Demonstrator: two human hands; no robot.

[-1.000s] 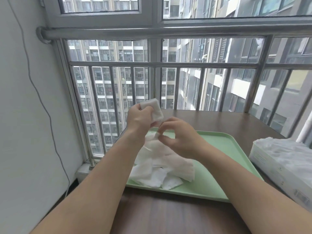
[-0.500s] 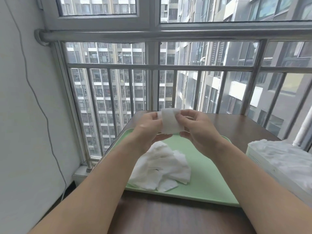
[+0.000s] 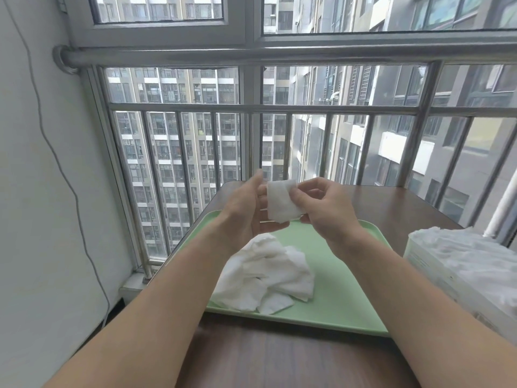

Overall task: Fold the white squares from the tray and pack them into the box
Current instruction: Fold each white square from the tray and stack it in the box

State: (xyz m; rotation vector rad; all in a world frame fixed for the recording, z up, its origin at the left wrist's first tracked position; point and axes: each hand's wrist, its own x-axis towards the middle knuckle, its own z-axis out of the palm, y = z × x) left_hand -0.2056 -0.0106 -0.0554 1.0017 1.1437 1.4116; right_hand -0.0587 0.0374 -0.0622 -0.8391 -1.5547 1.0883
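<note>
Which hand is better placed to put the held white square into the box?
Right. The right hand pinches the white square, and the box sits on its side of the tray. The left hand only rests straight fingers against the square, farther from the box.

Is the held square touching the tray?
No, the right hand pinches the square in the air above the tray, with the left hand open beside it.
</note>
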